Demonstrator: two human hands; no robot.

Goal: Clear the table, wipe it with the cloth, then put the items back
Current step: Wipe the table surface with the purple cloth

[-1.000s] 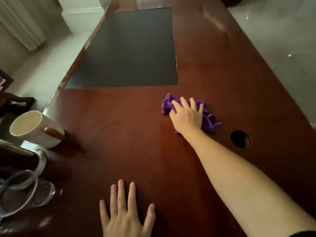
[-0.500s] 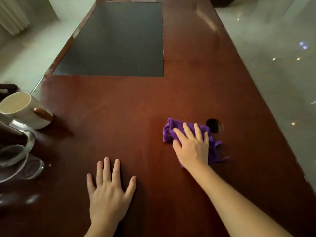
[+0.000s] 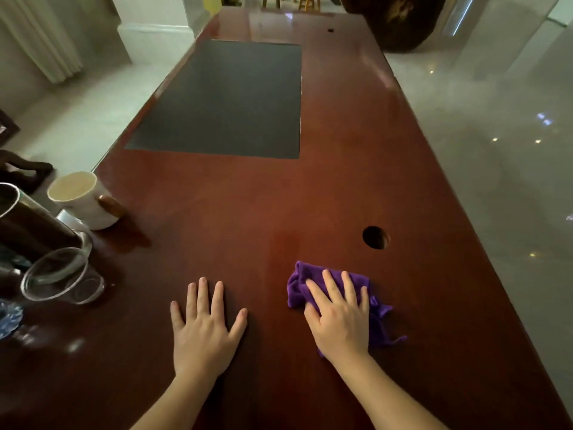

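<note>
Long reddish-brown polished tabletop (image 3: pixel 235 212), seen from its near end. A dark grey rectangular mat (image 3: pixel 229 100) lies flat toward the far left. A round hole (image 3: pixel 375 237) pierces the wood at right. At the near left edge stand a white mug (image 3: pixel 82 198) with a brown handle, a clear glass bowl (image 3: pixel 59 276) and a dark vessel (image 3: pixel 28 225), close together. A crumpled purple cloth (image 3: pixel 376 308) lies near the hole, pressed under the right hand (image 3: pixel 339 321); the left hand (image 3: pixel 204 330) rests flat on bare wood, fingers spread.

Bare table (image 3: pixel 356 187) lies open ahead; only the mug (image 3: pixel 82 198) and glass bowl (image 3: pixel 59 276) crowd its left edge.
</note>
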